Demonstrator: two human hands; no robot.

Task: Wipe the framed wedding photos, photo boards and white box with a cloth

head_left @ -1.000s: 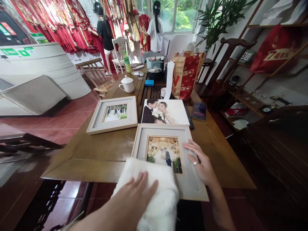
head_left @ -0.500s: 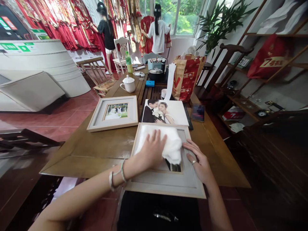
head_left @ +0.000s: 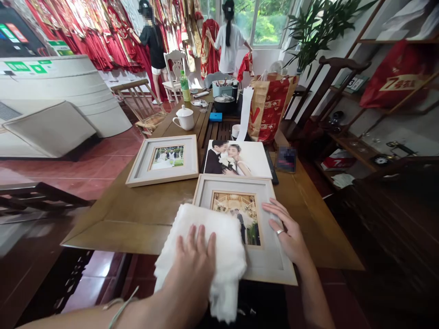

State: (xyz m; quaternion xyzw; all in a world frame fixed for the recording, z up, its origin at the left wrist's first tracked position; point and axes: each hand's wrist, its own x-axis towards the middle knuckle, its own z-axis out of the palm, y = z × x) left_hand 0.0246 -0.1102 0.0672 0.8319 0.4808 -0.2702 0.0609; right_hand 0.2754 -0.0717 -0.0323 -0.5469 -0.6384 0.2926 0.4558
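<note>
A pale framed wedding photo (head_left: 267,256) lies flat at the near edge of the wooden table (head_left: 144,219). My left hand (head_left: 194,260) presses flat, fingers stretched, on a white fluffy cloth (head_left: 206,233) that covers the frame's near left corner and hangs over the table edge. My right hand (head_left: 286,230), wearing a ring, rests with fingers spread on the frame's right border. A second framed photo (head_left: 164,160) lies further back on the left, and an unframed wedding print (head_left: 240,160) lies beside it.
Further back on the table stand a white lidded cup (head_left: 185,119), a green bottle (head_left: 184,87), a black pot (head_left: 224,103), a blue box (head_left: 216,117) and a red paper bag (head_left: 270,107). Two people stand by red garments at the window. Shelves line the right wall.
My left hand has pulled the cloth from the frame's far part back toward me to its near left corner, uncovering the photo. The right hand has stayed on the frame.
</note>
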